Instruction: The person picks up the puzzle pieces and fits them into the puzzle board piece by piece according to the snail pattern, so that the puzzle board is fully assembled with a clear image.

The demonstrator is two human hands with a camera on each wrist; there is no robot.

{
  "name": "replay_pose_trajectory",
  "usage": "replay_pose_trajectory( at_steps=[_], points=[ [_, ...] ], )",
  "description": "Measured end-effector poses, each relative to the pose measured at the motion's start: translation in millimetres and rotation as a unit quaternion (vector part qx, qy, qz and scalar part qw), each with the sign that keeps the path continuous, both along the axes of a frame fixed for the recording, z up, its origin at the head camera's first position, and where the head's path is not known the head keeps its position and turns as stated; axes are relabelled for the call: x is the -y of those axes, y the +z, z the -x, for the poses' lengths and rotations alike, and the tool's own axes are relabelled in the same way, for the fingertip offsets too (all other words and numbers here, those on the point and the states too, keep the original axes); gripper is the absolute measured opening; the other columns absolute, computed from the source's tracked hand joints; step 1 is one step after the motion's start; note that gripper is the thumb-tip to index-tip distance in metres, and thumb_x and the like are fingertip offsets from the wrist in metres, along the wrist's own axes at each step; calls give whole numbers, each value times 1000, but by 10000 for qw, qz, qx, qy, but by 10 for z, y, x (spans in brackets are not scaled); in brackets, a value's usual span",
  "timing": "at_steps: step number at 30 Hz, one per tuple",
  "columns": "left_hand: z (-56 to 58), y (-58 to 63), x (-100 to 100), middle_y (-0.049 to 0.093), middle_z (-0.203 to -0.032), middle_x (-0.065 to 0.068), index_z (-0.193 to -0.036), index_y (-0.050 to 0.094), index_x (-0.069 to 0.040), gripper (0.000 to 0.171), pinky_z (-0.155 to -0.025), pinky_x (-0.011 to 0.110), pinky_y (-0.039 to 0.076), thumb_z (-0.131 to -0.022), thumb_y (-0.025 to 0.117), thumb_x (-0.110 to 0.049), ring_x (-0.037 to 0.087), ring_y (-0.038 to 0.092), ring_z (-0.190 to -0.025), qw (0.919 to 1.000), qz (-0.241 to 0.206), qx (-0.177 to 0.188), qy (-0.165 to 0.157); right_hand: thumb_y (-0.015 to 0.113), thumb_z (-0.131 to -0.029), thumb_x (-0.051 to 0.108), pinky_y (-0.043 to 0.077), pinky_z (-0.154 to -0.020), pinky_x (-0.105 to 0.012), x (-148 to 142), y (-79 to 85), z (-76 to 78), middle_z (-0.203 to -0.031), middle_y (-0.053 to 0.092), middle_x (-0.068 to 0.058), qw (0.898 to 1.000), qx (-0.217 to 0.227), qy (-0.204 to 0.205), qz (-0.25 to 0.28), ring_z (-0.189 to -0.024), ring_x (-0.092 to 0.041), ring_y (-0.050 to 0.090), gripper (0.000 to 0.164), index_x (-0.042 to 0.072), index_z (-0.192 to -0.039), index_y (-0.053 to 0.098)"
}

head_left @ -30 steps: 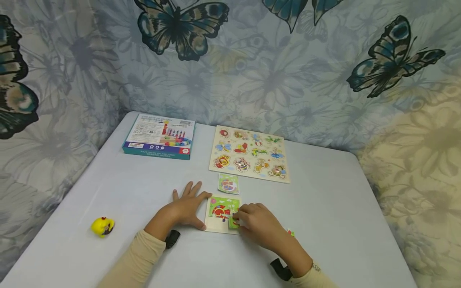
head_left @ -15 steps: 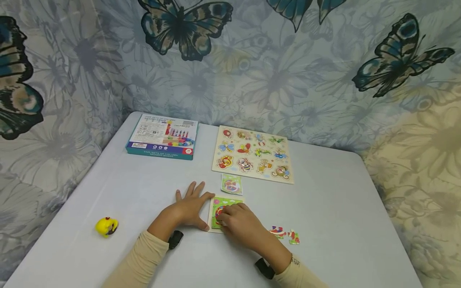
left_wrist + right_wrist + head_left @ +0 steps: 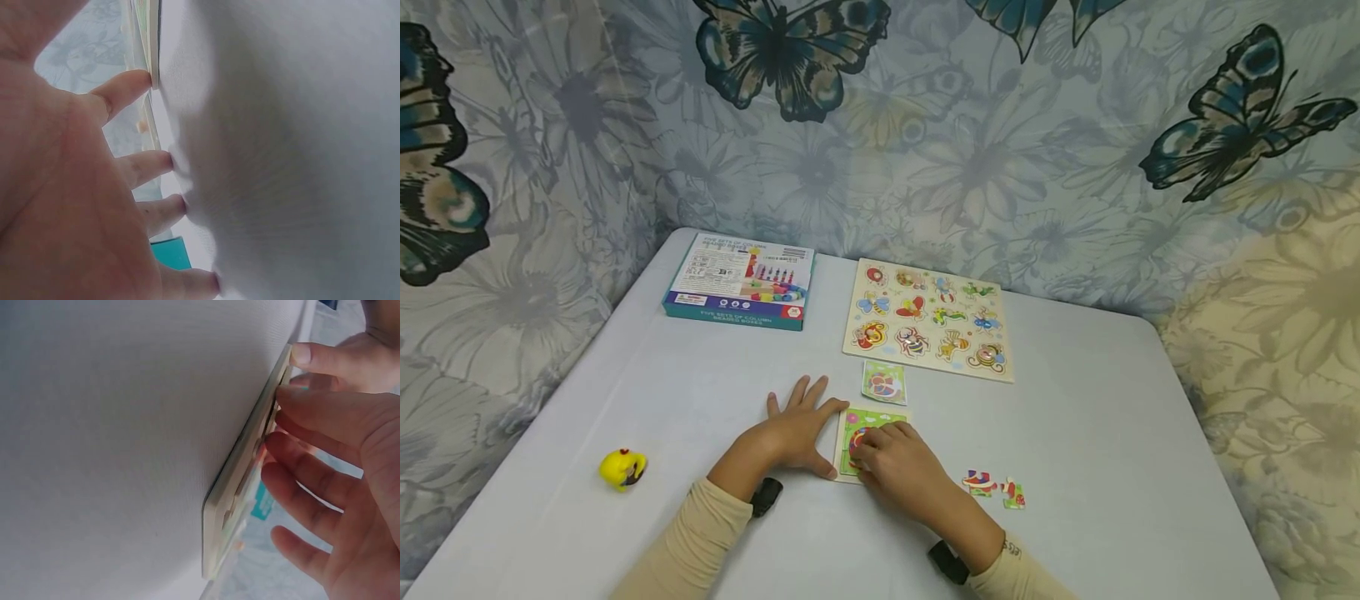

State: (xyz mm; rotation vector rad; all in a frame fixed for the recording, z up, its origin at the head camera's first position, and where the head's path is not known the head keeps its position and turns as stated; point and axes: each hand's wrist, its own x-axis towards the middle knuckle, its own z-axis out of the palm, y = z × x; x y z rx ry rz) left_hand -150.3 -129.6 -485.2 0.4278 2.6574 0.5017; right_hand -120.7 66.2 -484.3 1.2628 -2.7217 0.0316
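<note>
A small wooden jigsaw tray (image 3: 841, 433) with a pale border lies near the table's front. My left hand (image 3: 792, 433) is spread at its left side, with thumb and index finger against the border and the other fingertips down on the cloth. Over the lower part of the tray, my right hand (image 3: 898, 461) holds a green jigsaw piece (image 3: 850, 463) between thumb and bent fingers, at the lower left. The right hand's fingertips (image 3: 284, 397) are right down at the tray's surface. Green pieces with a red picture show along the top; my hand hides the rest.
Two loose jigsaw pieces (image 3: 992, 487) lie right of the right hand. A small picture card (image 3: 884, 383) sits just beyond the tray. Farther back are a wooden insect puzzle board (image 3: 928, 321) and a teal-edged box (image 3: 739, 282). A yellow toy (image 3: 622, 470) stands at left.
My right hand has moved left with the piece, from the tray's lower right to its lower left, uncovering the loose pieces. The left hand keeps its place at the tray.
</note>
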Motion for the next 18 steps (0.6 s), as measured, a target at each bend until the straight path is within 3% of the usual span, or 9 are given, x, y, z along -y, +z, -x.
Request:
replay_pose_trajectory(
  at_steps=[10,18],
  points=[
    [-8,21,-11,9,-151,11,-135,38,-29,94,-95,72,6,-54,82,-48,37,-1,-137,10000,-39,2,33,72,-74,34,39,-91,-35,-69,36,-25,-100,61,7,9997,255,-18,-37,-97,-14,53,30,20,-100,68],
    [-28,33,-23,10,-151,11,-134,40,-29,93,-95,73,3,-52,84,-45,37,-1,-137,9999,-109,6,102,72,-75,30,38,-93,-37,-425,111,-44,-97,63,6,9960,610,-624,199,-97,-15,55,26,20,-98,67]
  ],
)
